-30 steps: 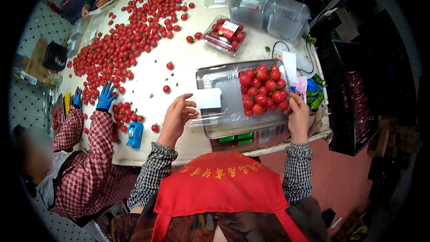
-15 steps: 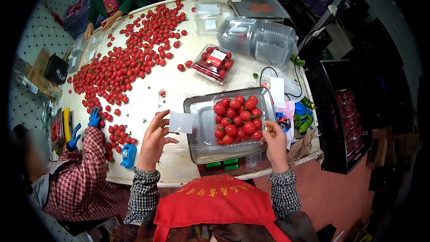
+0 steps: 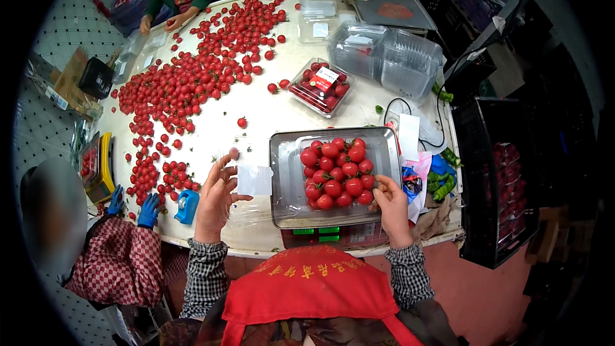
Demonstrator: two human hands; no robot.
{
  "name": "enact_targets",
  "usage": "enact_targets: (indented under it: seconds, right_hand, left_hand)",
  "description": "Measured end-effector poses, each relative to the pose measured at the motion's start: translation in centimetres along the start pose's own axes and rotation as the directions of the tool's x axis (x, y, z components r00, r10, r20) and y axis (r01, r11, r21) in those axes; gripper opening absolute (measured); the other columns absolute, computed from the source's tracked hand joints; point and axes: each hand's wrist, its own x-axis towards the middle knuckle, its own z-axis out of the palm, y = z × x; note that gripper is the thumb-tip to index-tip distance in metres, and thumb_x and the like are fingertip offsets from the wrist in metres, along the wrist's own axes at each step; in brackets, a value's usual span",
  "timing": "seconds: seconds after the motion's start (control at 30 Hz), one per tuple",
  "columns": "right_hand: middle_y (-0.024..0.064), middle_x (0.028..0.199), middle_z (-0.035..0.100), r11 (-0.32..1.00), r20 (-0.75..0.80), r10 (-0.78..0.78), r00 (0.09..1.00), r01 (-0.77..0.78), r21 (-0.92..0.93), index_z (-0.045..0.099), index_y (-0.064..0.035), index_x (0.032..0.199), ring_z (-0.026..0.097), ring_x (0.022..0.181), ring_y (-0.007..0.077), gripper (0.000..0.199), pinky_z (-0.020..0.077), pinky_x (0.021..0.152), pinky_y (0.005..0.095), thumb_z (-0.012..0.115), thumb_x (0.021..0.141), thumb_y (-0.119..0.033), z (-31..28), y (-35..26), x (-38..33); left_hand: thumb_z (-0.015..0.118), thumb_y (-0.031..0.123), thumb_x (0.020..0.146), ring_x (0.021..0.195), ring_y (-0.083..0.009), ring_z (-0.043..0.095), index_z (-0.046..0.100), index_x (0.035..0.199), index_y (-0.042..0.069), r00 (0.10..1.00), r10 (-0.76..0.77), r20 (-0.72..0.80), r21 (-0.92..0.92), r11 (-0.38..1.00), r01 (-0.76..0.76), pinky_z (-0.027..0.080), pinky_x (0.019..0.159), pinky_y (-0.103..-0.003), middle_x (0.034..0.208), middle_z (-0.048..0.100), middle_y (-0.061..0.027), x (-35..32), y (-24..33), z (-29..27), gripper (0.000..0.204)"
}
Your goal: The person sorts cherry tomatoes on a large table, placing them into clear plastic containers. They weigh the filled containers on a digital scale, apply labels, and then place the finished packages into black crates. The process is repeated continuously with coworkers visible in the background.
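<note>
A clear plastic clamshell box (image 3: pixel 291 193) filled with red cherry tomatoes (image 3: pixel 337 173) sits in a metal tray (image 3: pixel 384 144) on a scale with lit green displays (image 3: pixel 317 234). Its transparent lid (image 3: pixel 246 208), bearing a white label (image 3: pixel 255 181), lies folded out to the left. My right hand (image 3: pixel 391 208) pinches the box's right rim between thumb and fingers. At the lid's left edge is my left hand (image 3: pixel 216 202), fingers bent and apart, not closed on anything; whether it touches the lid is unclear.
Loose tomatoes (image 3: pixel 186 86) cover the table's left half. Beyond the tray are a closed tomato box (image 3: pixel 320 88) and stacked empty boxes (image 3: pixel 410 64). Green peppers (image 3: pixel 441 182) lie right; a blue tape dispenser (image 3: pixel 187 207) stands left. Co-workers flank the table; black crates (image 3: pixel 496 179) stand right.
The view has shifted slightly. The filled box sits a little further left in the tray. The left co-worker's blue-gloved hands have drawn back; a co-worker across the table now holds a packed box.
</note>
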Motion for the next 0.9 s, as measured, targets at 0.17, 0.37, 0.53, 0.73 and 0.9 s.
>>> enact_targets:
  seconds: [0.17,0.37,0.53,0.73,0.9]
  right_hand:
    - [-0.0011,0.091,0.055,0.999,-0.042,-0.013,0.999,0.012,-0.036,0.058,0.0063,0.137,0.057,0.074,0.0058,0.039,0.0526,0.063,0.0235,0.061,0.098,0.0,0.7,-0.6,-0.5]
    - [-0.0019,0.094,0.056,1.0,0.104,-0.012,0.995,0.012,0.008,0.056,0.0047,0.143,0.054,0.074,0.0065,0.049,0.0432,0.063,0.0218,0.064,0.096,-0.004,-1.2,-0.6,2.7]
    - [-0.0016,0.098,0.058,0.997,0.243,0.038,0.969,-0.051,0.049,0.052,0.0023,0.149,0.055,0.075,0.0077,0.057,0.0454,0.065,0.0217,0.069,0.096,-0.009,-1.8,-1.7,3.6]
    - [-0.0037,0.089,0.058,0.996,0.121,0.073,0.99,-0.08,0.048,0.056,-0.0012,0.145,0.054,0.072,0.0062,0.045,0.0438,0.064,0.0229,0.063,0.105,-0.021,-0.6,-2.1,6.2]
    - [-0.0067,0.084,0.059,1.0,0.183,0.013,0.983,-0.015,0.012,0.067,-0.0049,0.13,0.05,0.067,0.0035,0.029,0.0408,0.06,0.0196,0.06,0.106,-0.02,0.9,-2.5,11.3]
  left_hand:
    - [0.06,0.061,0.1,0.139,-0.0342,0.053,0.017,0.167,0.007,0.996,0.064,0.061,-0.074,0.995,-0.06,0.061,0.096,-0.047,0.156,0.042,-0.0223,-1.5,-0.8,0.1,0.096]
    - [0.078,0.071,0.079,0.147,-0.0372,0.045,0.0,0.169,0.015,0.998,0.053,0.041,-0.086,0.995,-0.049,0.052,0.109,-0.056,0.167,0.029,-0.0214,-3.5,-2.9,1.1,0.131]
    - [0.077,0.025,0.09,0.144,-0.0337,0.048,-0.004,0.169,0.017,0.983,0.168,0.071,-0.068,0.984,-0.164,0.051,0.112,-0.05,0.168,0.028,-0.0201,-4.2,-4.6,0.9,0.113]
    - [0.061,-0.006,0.097,0.141,-0.0289,0.051,0.008,0.169,0.013,0.994,0.082,-0.077,-0.169,0.981,-0.094,0.052,0.109,-0.043,0.157,0.042,-0.0118,-5.0,-8.7,3.2,0.091]
    - [0.06,0.006,0.103,0.142,-0.0303,0.051,0.015,0.167,0.009,0.996,-0.08,-0.046,-0.242,0.968,0.066,0.051,0.109,-0.041,0.162,0.037,-0.0204,-4.1,-10.6,6.6,0.078]
